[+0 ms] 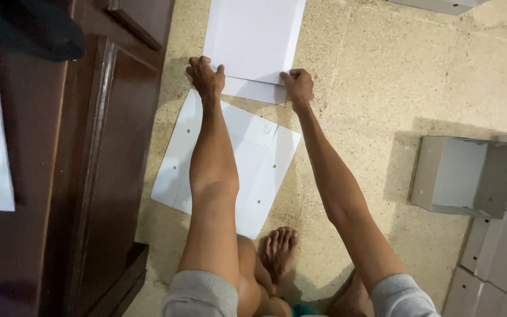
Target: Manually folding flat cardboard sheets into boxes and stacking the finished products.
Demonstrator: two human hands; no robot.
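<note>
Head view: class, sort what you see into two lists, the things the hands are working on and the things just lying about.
In hand:
left hand and right hand, both pressing the folded edge of the white card sheet

Lying about:
flat punched white sheet
assembled grey box
stacked flat grey boxes
dark wooden furniture

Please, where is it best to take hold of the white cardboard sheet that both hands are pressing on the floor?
Probably by its near folded edge, from the person's side. The white cardboard sheet lies flat; that edge flap, between left hand and right hand, offers something to pinch.
</note>
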